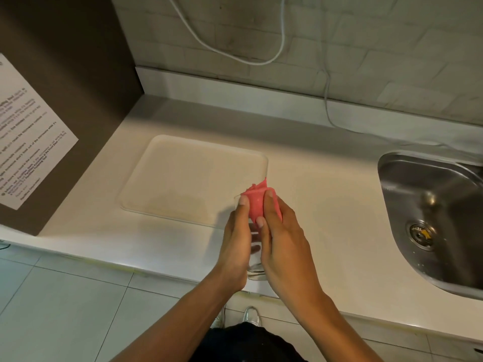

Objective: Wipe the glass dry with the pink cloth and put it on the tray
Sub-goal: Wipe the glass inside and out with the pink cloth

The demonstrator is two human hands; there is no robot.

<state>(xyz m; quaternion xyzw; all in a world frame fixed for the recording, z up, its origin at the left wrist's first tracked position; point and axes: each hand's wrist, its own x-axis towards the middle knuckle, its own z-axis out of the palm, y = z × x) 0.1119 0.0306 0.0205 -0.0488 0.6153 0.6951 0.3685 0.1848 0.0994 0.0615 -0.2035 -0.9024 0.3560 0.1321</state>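
Note:
A clear glass [255, 267] is held between both hands above the counter's front edge, tilted with its base toward me. My left hand [235, 246] wraps its left side. My right hand [282, 239] presses the pink cloth [257, 202] against and into the glass's far rim; part of the cloth sticks up beyond my fingers. Most of the glass is hidden by my hands. The cream tray [183, 178] lies flat on the counter just left of and behind the hands, with nothing on it.
A steel sink [431, 218] is set into the white counter [326, 199] at the right. A brown cabinet side with a printed notice [26, 142] stands at the left. A white cable [326, 100] hangs along the tiled wall.

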